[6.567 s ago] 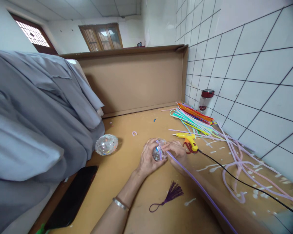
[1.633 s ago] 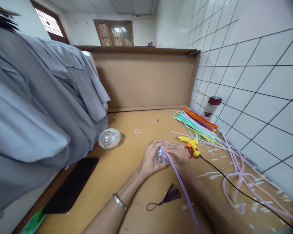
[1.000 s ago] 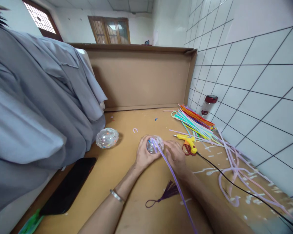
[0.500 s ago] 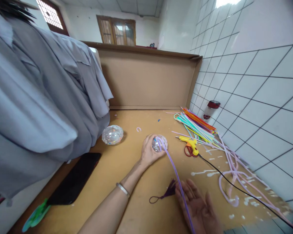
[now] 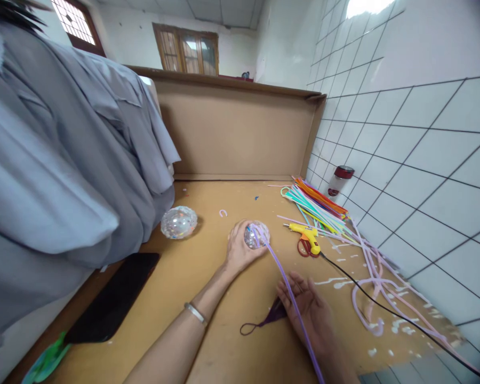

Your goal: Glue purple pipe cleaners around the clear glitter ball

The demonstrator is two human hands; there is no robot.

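Observation:
My left hand [image 5: 240, 248], with a silver bangle on its wrist, is closed around a clear, glittery round piece [image 5: 253, 235] on the table. A long purple pipe cleaner [image 5: 287, 282] loops over this piece and runs down toward the bottom edge. My right hand [image 5: 310, 312] lies palm up with its fingers apart, and the pipe cleaner passes across it without a grip. Beside and partly behind that hand is a dark purple tassel [image 5: 272, 314] with a cord loop. A second clear round piece [image 5: 179, 222] sits to the left.
A yellow glue gun [image 5: 306, 234] and red-handled scissors [image 5: 303, 247] lie right of my left hand, the gun's black cord trailing right. Beyond are bundled coloured pipe cleaners [image 5: 318, 205] and a red-lidded jar [image 5: 338, 181]. Left are a black phone [image 5: 114, 298] and grey cloth [image 5: 72, 160]. Cardboard [image 5: 240, 128] stands behind.
My right hand has moved up and slightly left along the pipe cleaner, now covering more of the tassel. My left hand keeps its hold; the whole view has shifted slightly.

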